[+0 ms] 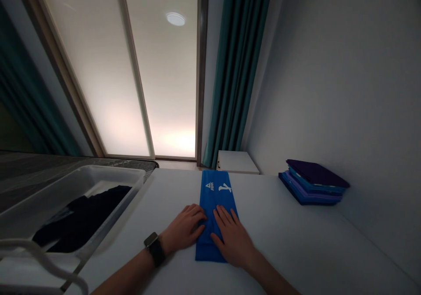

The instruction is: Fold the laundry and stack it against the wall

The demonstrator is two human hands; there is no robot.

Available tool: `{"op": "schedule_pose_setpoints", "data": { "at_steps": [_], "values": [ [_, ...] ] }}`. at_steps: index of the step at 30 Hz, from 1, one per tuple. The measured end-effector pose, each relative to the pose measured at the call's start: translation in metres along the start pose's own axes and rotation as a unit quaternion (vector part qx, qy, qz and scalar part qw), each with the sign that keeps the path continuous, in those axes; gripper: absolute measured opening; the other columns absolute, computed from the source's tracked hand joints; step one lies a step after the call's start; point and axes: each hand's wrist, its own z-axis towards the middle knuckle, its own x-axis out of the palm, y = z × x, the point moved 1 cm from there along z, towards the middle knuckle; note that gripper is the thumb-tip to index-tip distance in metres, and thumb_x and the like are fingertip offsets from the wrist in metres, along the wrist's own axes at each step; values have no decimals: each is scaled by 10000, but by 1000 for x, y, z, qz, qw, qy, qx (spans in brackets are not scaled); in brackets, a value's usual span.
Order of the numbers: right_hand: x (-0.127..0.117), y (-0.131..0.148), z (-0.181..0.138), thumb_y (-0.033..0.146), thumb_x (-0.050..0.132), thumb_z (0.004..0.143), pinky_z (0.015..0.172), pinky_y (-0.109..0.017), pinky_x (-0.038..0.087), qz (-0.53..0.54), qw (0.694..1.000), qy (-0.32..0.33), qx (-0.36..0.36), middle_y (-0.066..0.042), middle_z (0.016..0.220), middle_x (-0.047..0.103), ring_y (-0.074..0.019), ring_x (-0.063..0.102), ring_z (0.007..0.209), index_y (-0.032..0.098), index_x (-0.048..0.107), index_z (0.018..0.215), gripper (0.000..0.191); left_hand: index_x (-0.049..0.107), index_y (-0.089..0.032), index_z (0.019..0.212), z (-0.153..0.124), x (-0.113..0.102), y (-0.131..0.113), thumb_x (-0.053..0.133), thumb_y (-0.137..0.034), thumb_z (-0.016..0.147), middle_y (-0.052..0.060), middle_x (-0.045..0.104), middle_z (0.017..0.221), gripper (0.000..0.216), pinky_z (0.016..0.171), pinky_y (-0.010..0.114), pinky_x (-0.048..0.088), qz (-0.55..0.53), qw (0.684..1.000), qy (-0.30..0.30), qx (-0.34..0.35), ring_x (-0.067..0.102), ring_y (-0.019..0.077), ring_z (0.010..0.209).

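A blue garment [210, 203], folded into a long narrow strip with white printing at its far end, lies flat on the white table. Along its left edge rests my left hand [186, 227], wearing a dark watch [154, 247]; its fingers are slightly bent and touch the cloth, with the thumb apart from them. My right hand [235, 238] is spread flat on top of the strip, fingers stretched toward the far end. Part of the cloth is hidden beneath both hands.
A stack of folded clothes [312, 185] in blue, purple and dark shades sits at the right by the wall. On the left, a translucent plastic bin [138, 176] holds dark clothing [88, 216]. A pale curved bar [42, 255] crosses the lower left corner. A white cabinet [237, 161] stands beyond the table.
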Motion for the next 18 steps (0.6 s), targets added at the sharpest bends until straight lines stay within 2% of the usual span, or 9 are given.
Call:
{"op": "schedule_pose_setpoints", "data": {
  "at_steps": [4,9,18],
  "values": [
    [3,-2,0,552,234,970,1189,-447,33,-5,1000,-14,2,-60,1580,158,-229,114,1458,171,209,1515,665,593,-226,940,-18,-3,-15,605,-253,828,36,608,983,116,880,357,400,-31,999,17,0,542,214,941],
    [2,-1,0,525,262,975,1190,-451,54,-5,1000,-23,0,-61,1575,189,-220,136,1455,182,243,1508,633,569,-227,964,-33,7,-23,621,-194,800,25,614,959,175,855,346,389,-44,998,5,-47,550,201,897],
    [-7,4,-3,475,345,962,1186,-474,104,-16,1000,-7,-3,-91,1561,230,-243,168,1447,140,294,1489,627,602,-231,1010,-35,19,-26,631,-157,781,16,623,908,243,802,296,434,-84,986,-34,-137,566,183,854]
  ]
}}
